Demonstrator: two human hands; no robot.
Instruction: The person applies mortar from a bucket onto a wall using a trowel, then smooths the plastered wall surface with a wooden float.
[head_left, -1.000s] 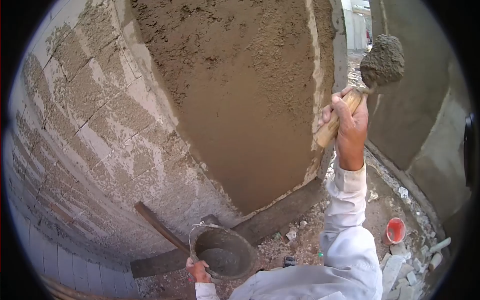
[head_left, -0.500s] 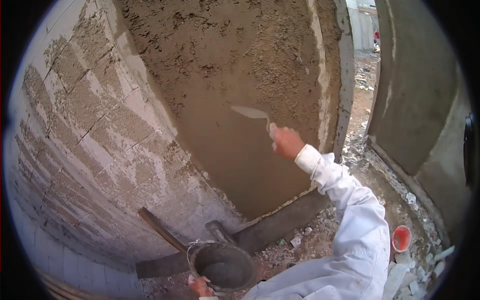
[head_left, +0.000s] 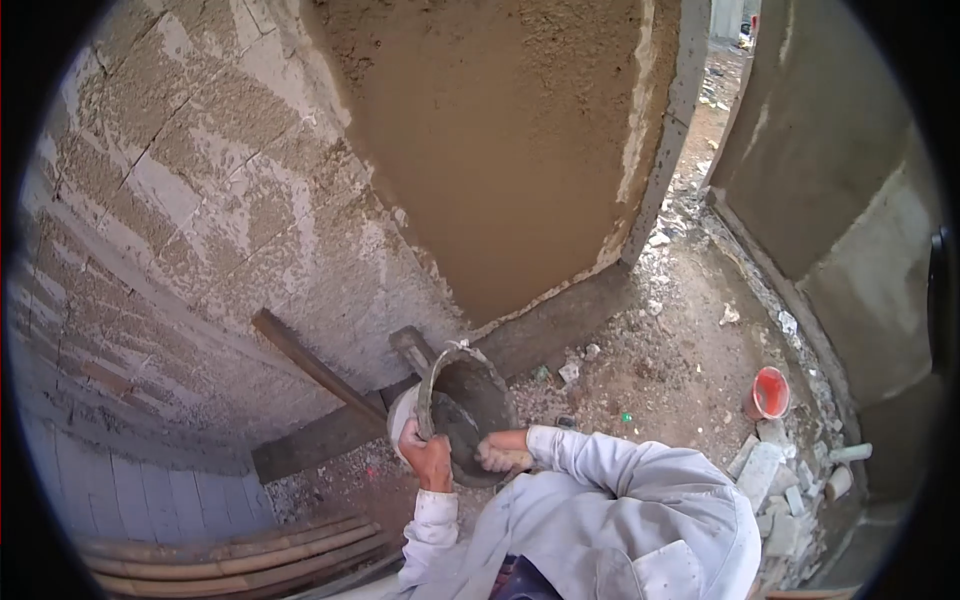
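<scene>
My left hand (head_left: 427, 457) is closed on the near-left rim of a mortar-caked bucket (head_left: 472, 376), which tips to the right. Inside the bucket's mouth, my right hand (head_left: 503, 452) is wrapped round the handle of a trowel (head_left: 458, 412). The trowel's blade points down into the grey mortar and is partly hidden there. Ahead stands a wall with wet brown plaster (head_left: 490, 170), smooth low down and rough near the top.
A board (head_left: 318, 368) leans by the bucket, and a dark plank (head_left: 560, 335) runs along the wall's foot. Bamboo poles (head_left: 230, 570) lie at lower left. A small red-orange bucket (head_left: 768, 393) stands right, beside broken rubble (head_left: 765, 475). A doorway gap opens at upper right.
My right hand has come down from the plastered wall into the bucket with the trowel. My left hand has tilted the bucket. The view has dipped downward.
</scene>
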